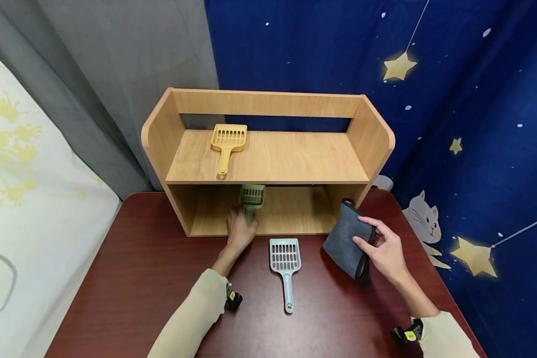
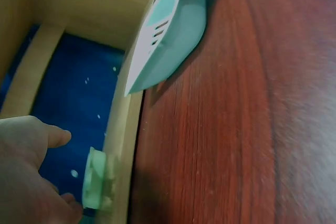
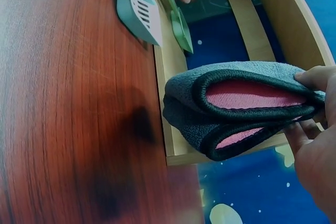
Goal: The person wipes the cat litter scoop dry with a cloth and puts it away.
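Observation:
On the lower shelf lies a green litter scoop (image 1: 252,195), its slotted head toward the back. My left hand (image 1: 242,229) is over its handle; in the left wrist view the thumb (image 2: 56,136) stands out, apart from the scoop. My right hand (image 1: 387,251) pinches a folded grey cloth (image 1: 346,241) with black edging between thumb and fingers, above the table right of the shelf's front. Pink inner layers show in the cloth (image 3: 252,95) in the right wrist view. A pale blue litter scoop (image 1: 286,271) lies on the table between the hands.
A two-tier wooden shelf (image 1: 268,183) stands at the back of the dark red table (image 1: 161,298). On its upper tier, toward the left, lies a yellow litter scoop (image 1: 228,141). Curtains (image 1: 295,44) hang behind and at both sides.

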Action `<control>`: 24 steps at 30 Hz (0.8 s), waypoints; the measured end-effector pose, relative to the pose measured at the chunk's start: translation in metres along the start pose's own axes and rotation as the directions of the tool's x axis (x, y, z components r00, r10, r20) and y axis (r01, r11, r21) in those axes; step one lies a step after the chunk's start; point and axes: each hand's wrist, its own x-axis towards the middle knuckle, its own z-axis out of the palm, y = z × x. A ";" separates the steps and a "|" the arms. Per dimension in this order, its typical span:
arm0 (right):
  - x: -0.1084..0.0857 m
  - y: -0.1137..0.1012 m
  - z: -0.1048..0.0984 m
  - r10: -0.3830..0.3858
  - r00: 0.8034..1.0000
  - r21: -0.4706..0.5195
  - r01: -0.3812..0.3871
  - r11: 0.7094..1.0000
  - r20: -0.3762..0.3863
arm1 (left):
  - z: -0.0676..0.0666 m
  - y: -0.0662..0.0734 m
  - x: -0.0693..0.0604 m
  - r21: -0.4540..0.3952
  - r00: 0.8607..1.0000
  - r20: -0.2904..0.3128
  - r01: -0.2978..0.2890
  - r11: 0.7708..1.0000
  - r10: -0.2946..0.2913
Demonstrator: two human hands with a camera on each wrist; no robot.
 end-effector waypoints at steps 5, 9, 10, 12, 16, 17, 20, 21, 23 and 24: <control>-0.001 -0.005 -0.005 0.015 1.000 -0.020 -0.015 1.000 0.027 | -0.007 0.006 -0.014 0.095 0.983 -0.027 -0.179 0.979 0.182; -0.001 -0.009 -0.010 0.016 0.999 -0.044 -0.014 0.999 0.050 | -0.029 0.047 -0.041 0.081 0.972 0.094 -0.223 0.972 0.215; -0.002 -0.011 -0.011 0.017 0.998 -0.048 -0.014 0.999 0.053 | -0.031 0.054 -0.047 0.084 0.970 0.137 -0.213 0.974 0.200; -0.002 -0.013 -0.012 0.013 0.998 -0.065 -0.010 0.998 0.058 | -0.041 0.079 -0.064 0.106 0.962 0.231 -0.173 0.979 0.145; -0.004 -0.014 -0.013 0.011 0.998 -0.085 -0.005 0.996 0.064 | -0.039 0.093 -0.085 0.179 0.937 0.340 -0.143 0.973 0.075; -0.005 -0.015 -0.014 0.005 0.998 -0.089 0.001 0.996 0.068 | -0.039 0.095 -0.089 0.196 0.935 0.348 -0.140 0.971 0.064; -0.007 -0.017 -0.014 -0.007 0.997 -0.089 0.014 0.996 0.078 | -0.035 0.099 -0.102 0.249 0.937 0.349 -0.120 0.961 0.026; -0.007 -0.018 -0.015 -0.010 0.997 -0.089 0.018 0.996 0.081 | -0.034 0.100 -0.105 0.270 0.938 0.346 -0.110 0.956 0.010; -0.009 -0.020 -0.015 -0.016 0.996 -0.095 0.025 0.995 0.086 | -0.029 0.100 -0.112 0.309 0.939 0.343 -0.099 0.946 -0.014; -0.009 -0.020 -0.016 -0.017 0.996 -0.094 0.025 0.995 0.084 | -0.027 0.100 -0.115 0.319 0.939 0.343 -0.094 0.943 -0.022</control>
